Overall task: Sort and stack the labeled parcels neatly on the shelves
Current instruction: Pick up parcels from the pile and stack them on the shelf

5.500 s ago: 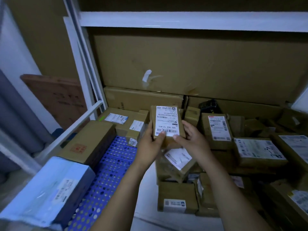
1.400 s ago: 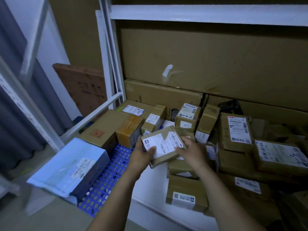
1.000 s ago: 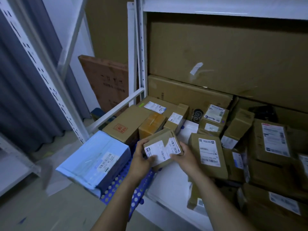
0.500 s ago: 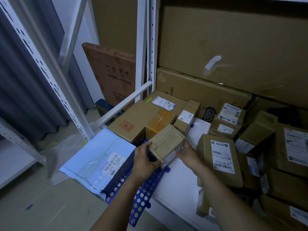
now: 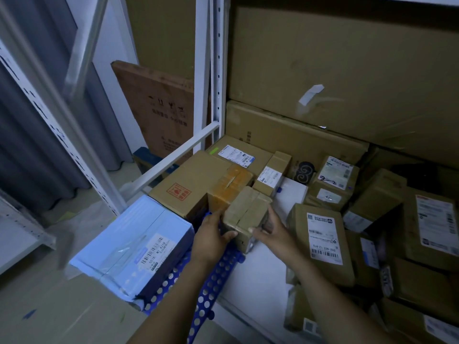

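Observation:
A small taped brown parcel (image 5: 244,213) sits on the blue perforated mat (image 5: 211,281) of the bottom shelf, right in front of an orange-taped box (image 5: 229,184). My left hand (image 5: 212,238) grips its left side with the thumb on the front face. Fingers of my right hand (image 5: 272,230) curl around its right side. Its label is out of sight. A labelled parcel (image 5: 323,242) lies on its back just right of my right hand. Several more labelled parcels (image 5: 335,180) crowd the shelf's right half.
A pale blue mailer-wrapped box (image 5: 134,247) overhangs the shelf's front left corner. A large brown carton with a red stamp (image 5: 188,184) stands behind it. White shelf uprights (image 5: 213,70) and a side rail (image 5: 173,157) frame the left. Big flat cartons (image 5: 335,70) line the back.
The view has drifted slightly right. Both hands have lowered the small parcel, label turned away, onto the blue mat against the orange-taped box.

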